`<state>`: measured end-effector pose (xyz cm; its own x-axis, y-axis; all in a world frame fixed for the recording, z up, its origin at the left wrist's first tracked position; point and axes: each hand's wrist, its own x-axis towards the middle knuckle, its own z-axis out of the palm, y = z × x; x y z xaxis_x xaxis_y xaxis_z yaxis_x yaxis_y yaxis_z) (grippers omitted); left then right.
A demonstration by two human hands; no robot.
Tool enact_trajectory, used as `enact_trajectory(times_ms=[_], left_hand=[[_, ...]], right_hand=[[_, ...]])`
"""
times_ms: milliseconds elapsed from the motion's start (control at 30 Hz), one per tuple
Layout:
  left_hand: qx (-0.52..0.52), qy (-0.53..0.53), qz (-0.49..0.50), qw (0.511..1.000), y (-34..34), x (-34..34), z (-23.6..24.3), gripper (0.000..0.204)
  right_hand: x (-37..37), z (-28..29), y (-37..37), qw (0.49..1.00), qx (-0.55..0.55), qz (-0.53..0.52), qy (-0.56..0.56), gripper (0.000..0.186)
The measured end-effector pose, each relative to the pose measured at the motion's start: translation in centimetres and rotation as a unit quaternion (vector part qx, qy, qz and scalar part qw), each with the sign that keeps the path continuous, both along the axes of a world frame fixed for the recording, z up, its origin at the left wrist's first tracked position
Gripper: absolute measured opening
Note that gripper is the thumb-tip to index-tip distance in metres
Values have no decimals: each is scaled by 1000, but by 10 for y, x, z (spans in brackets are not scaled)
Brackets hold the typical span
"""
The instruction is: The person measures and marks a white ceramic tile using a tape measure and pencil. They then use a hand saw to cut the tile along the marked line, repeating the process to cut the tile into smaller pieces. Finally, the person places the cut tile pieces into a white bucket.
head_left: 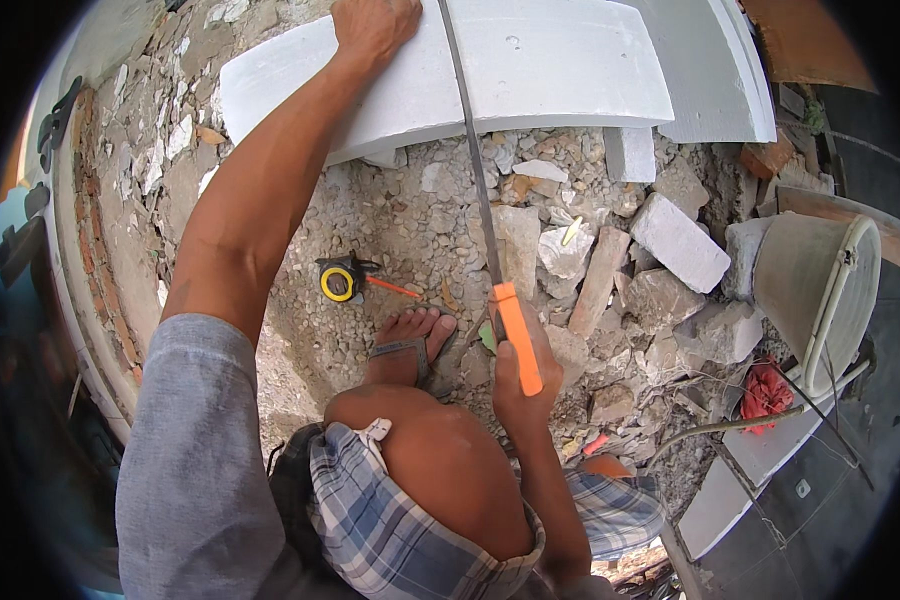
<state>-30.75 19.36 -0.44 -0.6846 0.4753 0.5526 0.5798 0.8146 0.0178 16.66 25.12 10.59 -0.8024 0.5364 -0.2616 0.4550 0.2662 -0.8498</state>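
Note:
My right hand (523,392) is closed around the orange handle of a hand saw (518,340). The saw's long, narrow blade points away from me and lies across a large white lightweight block (570,65), where it meets the near edge. At the top of the picture my left hand (375,28) grips the block on the left side of the blade, its fingertips partly out of sight. The block rests raised above the rubble, with a smaller white piece (630,153) under its right part. My bent knee and sandalled foot (410,345) are below it.
A yellow-and-black tape measure (339,281) and a red pencil-like stick (392,287) lie on the gravel left of my foot. Broken bricks and block pieces (680,240) are heaped on the right. Beyond them a pale bucket (820,280) lies tipped beside a red plastic bag (767,392).

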Motion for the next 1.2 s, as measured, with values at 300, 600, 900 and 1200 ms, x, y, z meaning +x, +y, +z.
enact_trajectory(times_ms=[300,600,900,1200], left_hand=[[20,-146,48,988,16,-15,25,43],[31,-155,27,987,12,-6,31,39],[51,-170,75,981,12,1,40,43],[59,-151,46,986,14,1,35,42]], right_hand=[[-52,-10,16,998,-67,-12,6,50],[43,-26,-9,998,14,-7,53,54],[63,-17,-10,998,-2,9,62,53],[-28,-7,10,999,-23,-4,29,49]])
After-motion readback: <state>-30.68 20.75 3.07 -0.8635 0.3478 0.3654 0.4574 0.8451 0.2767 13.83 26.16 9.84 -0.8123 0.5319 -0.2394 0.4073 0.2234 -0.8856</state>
